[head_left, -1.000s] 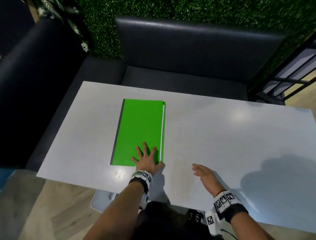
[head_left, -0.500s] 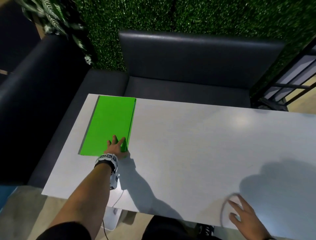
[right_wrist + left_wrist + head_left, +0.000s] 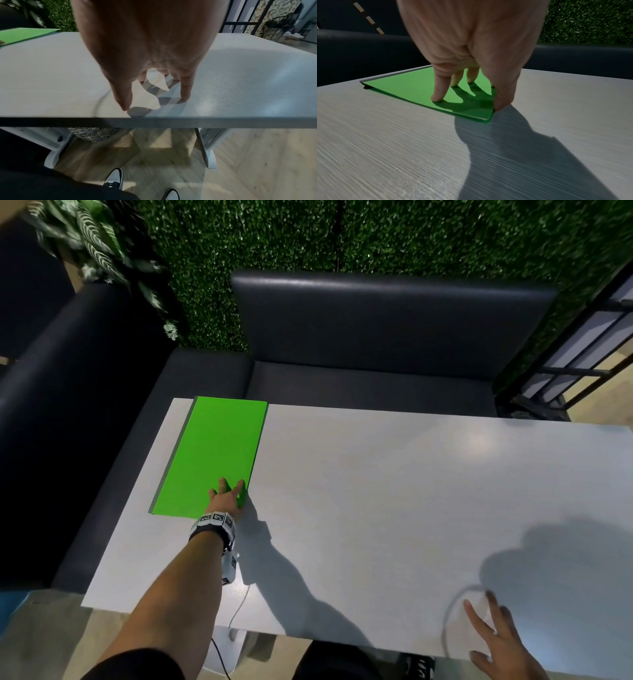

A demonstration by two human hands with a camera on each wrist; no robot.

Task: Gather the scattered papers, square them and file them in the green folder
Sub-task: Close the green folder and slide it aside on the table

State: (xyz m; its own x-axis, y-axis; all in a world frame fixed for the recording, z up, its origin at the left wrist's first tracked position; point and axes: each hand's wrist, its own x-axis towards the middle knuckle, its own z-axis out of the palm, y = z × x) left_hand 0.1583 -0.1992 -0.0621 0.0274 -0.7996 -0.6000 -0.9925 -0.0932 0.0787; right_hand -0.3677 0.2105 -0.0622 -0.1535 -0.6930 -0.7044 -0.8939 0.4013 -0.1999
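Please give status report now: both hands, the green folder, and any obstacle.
Left hand fingertips press closed green folder, thumb at its near right edge. Right hand open, fingertips on table near edge. No loose papers seen. Nothing in the way.

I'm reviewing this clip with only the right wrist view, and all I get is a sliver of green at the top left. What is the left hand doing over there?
Observer: The left hand rests its fingers on the near right corner of the green folder, with the thumb against its right edge.
Operator: Is the folder open or closed?
Observer: Closed and lying flat. In the left wrist view, a thin pale edge shows between the covers at that corner.
Operator: Where on the table does it sit?
Observer: The head view puts it at the far left corner of the table, well apart from the right hand.
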